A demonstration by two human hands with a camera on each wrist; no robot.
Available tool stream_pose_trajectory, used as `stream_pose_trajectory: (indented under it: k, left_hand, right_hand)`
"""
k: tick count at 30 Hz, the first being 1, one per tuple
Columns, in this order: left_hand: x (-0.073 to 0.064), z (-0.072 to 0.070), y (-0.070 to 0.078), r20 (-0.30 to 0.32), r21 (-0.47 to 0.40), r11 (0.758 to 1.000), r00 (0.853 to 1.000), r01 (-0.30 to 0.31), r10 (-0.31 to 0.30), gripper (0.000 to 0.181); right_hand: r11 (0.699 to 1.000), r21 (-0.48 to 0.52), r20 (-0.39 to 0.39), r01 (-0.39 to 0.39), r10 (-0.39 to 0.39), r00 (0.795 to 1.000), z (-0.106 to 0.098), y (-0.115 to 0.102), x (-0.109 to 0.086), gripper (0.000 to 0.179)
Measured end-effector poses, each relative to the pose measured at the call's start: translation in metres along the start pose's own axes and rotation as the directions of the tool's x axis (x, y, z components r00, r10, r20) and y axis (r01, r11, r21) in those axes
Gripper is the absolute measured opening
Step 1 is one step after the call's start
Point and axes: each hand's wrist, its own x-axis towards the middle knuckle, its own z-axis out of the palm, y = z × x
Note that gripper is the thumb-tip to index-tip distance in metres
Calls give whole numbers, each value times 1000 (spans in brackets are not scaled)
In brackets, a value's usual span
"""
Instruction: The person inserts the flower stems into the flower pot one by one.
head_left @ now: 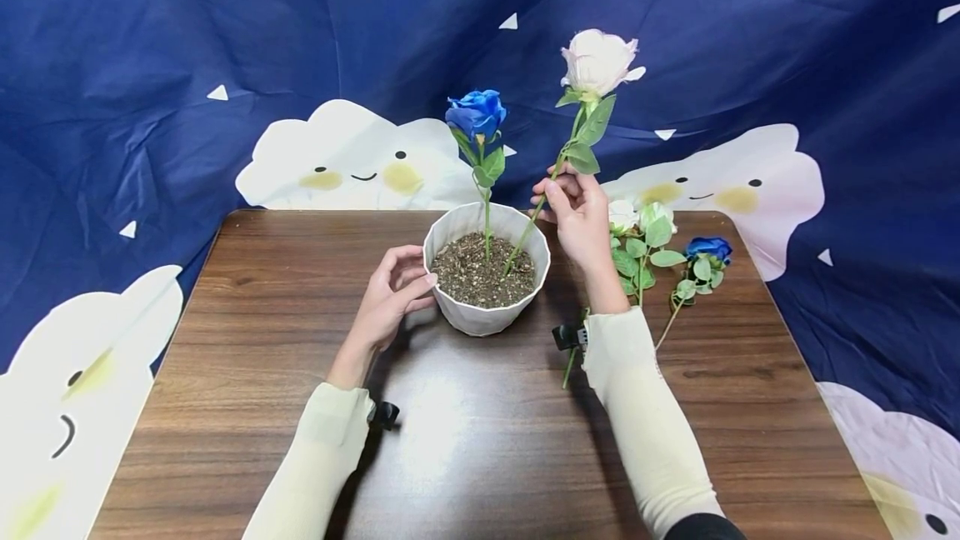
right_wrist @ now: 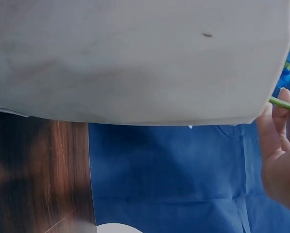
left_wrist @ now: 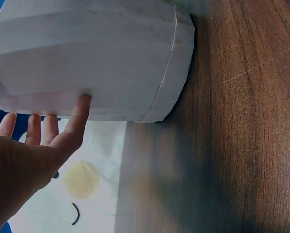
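Observation:
A white faceted flowerpot (head_left: 480, 322) filled with dark soil (head_left: 472, 277) stands on the table, and a blue rose (head_left: 477, 115) is upright in it. My left hand (head_left: 390, 294) rests against the pot's left side, thumb by the rim; the left wrist view shows its fingers (left_wrist: 79, 119) touching the outer wall. Above the pot's right edge, my right hand (head_left: 581, 219) pinches the green stem of a pale pink rose (head_left: 598, 63). This stem leans right, its lower end at the soil. Part of the stem (right_wrist: 283, 104) shows past the pot in the right wrist view.
Right of the pot, white roses (head_left: 656, 219) and another blue rose (head_left: 707, 251) lie on the brown wooden table (head_left: 300, 273), partly behind my right arm. A dark blue cloth (head_left: 225, 15) with smiling clouds hangs behind the table.

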Motion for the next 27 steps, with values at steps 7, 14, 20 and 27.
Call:
stream_pose_trajectory:
  k: [7, 14, 20, 27]
  left_hand:
    - [0, 0, 0, -2, -1, 1000, 1000, 6, -6, 52]
    - [0, -1, 0, 0, 9, 1000, 1000, 5, -5, 53]
    - [0, -1, -1, -2, 8, 1000, 1000, 4, -4, 53]
    - [1, -1, -1, 1, 4, 1000, 1000, 1, -1, 52]
  right_hand:
    - [999, -49, 36, 12, -10, 999, 5, 2, -2, 9]
    - [999, -50, 78, 10, -6, 997, 9, 3, -4, 9]
    - [997, -81, 134, -3, 14, 991, 14, 2, -5, 10]
    - [994, -105, 172, -33, 51, 984, 16, 3, -5, 5]
